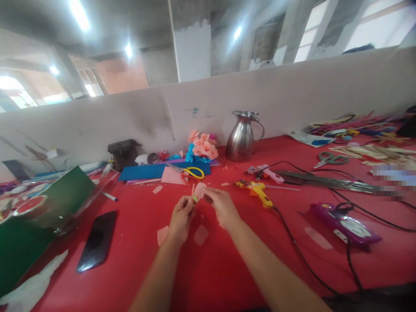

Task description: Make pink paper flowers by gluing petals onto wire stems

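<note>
My left hand (180, 218) and my right hand (222, 205) meet over the red table (227, 268), fingers pinched together on a small pink foam petal piece (199, 190) with a green bit at its base. Loose pink foam scraps (200, 234) lie on the table just below my hands. Yellow-handled scissors (192, 171) rest on a pink sheet and a blue foam sheet (146, 171) just beyond. A yellow glue gun (258, 192) lies to the right of my right hand.
A black phone (98, 239) and a green sheet (39, 216) lie at the left. Pink foam flowers (204, 148) and a steel jug (242, 136) stand by the back partition. A pink glue gun (266, 172), black cables (302, 255), green scissors (329, 159) and a purple device (346, 224) sit at the right.
</note>
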The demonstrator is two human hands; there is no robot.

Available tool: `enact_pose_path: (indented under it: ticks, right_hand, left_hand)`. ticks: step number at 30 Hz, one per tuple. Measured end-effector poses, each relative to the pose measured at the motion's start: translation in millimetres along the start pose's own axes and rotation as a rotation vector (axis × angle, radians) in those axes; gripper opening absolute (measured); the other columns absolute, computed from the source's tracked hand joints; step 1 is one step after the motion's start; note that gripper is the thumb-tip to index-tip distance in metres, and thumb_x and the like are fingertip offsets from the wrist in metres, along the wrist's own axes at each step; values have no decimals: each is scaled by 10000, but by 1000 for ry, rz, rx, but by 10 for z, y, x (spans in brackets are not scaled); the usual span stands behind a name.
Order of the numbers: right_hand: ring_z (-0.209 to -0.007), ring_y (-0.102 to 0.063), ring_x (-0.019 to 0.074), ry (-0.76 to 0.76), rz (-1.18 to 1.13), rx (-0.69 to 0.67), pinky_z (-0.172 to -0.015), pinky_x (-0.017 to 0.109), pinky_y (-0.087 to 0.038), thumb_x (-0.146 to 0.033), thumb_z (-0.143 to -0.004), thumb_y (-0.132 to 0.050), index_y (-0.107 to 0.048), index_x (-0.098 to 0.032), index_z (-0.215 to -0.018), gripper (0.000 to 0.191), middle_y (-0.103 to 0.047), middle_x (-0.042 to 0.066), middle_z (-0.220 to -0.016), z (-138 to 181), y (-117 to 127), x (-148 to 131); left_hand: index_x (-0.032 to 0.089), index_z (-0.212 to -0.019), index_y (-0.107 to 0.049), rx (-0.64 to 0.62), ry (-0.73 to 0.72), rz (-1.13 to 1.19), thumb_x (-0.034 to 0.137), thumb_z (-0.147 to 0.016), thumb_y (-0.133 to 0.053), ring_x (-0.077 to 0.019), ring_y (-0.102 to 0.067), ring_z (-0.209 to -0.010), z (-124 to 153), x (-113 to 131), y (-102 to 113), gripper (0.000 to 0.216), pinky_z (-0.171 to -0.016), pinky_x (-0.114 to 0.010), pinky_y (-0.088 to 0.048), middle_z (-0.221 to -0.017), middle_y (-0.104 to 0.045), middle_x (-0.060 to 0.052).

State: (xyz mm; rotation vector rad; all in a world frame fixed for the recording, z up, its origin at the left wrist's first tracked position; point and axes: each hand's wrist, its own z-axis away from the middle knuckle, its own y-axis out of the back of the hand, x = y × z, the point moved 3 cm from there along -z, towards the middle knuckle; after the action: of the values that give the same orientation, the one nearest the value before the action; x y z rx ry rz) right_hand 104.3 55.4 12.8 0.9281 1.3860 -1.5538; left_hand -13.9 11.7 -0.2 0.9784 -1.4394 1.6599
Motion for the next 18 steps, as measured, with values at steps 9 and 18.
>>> enact_pose_path:
  ticks: [9,18]
  right_hand:
    - [-621,-583,151,-59,-19,-73,-653,277,-419,-328,-556,-714,-710,-159,-613,179,-690,56,-652,57,-59,-6]
    - [-631,-585,151,-67,-30,-102,-665,277,-421,-326,-556,-714,-710,-139,-631,201,-694,71,-671,60,-65,22]
  left_hand:
    - [171,-745,-531,-18,8,41,359,-673,-687,-25,-374,-482,2,-5,-15,255,-495,-159,-366,-706,-511,39]
    - [168,-768,-568,-35,21,12,369,-652,-700,-28,-358,-475,-18,-24,12,267,-489,-163,-350,-670,-492,38]
